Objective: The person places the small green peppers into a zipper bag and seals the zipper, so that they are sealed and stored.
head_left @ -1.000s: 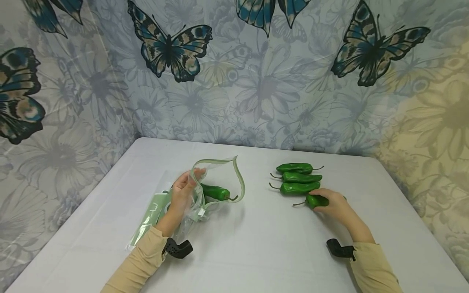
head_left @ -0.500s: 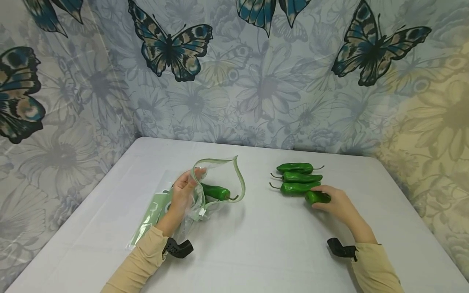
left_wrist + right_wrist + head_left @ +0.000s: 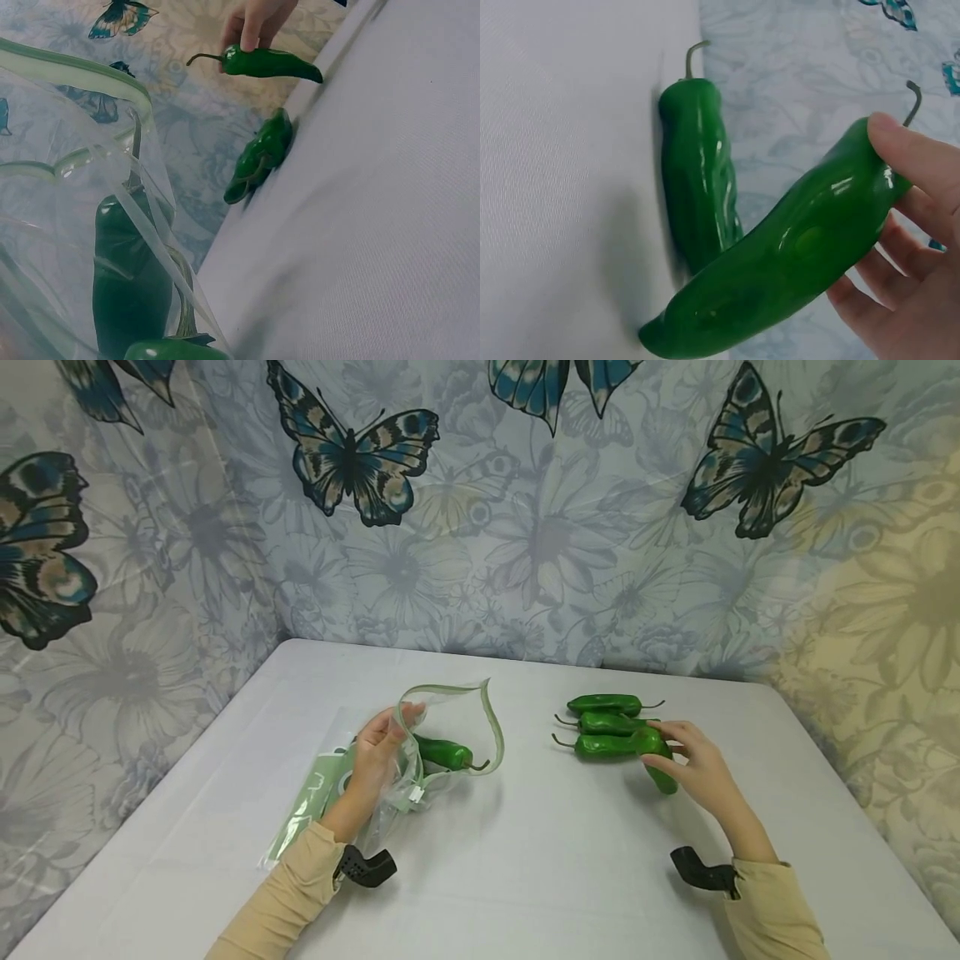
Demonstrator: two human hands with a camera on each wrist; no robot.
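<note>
My left hand [image 3: 375,752] grips the side of a clear plastic zip bag [image 3: 79,67] with a green edge, its mouth spread wide toward the right. Green peppers lie inside; the left wrist view shows one pepper [image 3: 131,277] standing stem up and part of another pepper [image 3: 176,351] below it. My right hand [image 3: 701,768] pinches a long green pepper [image 3: 780,255] near its stem end, thumb on one side and fingers on the other. That pepper hangs tilted, tip down, above the table. Beyond it, three green peppers [image 3: 600,746] lie in a row.
A green printed panel in clear plastic [image 3: 307,810] lies flat under the left forearm. The white-covered table [image 3: 525,877] meets butterfly-patterned cloth walls [image 3: 540,552] at the back and sides. A black camera [image 3: 366,867] sits on the left wrist, another camera [image 3: 701,868] on the right.
My right hand has taken hold of the nearest pepper, lifted it off the table and tipped it from lying flat to slanting downward. The left hand and the bag stay in place.
</note>
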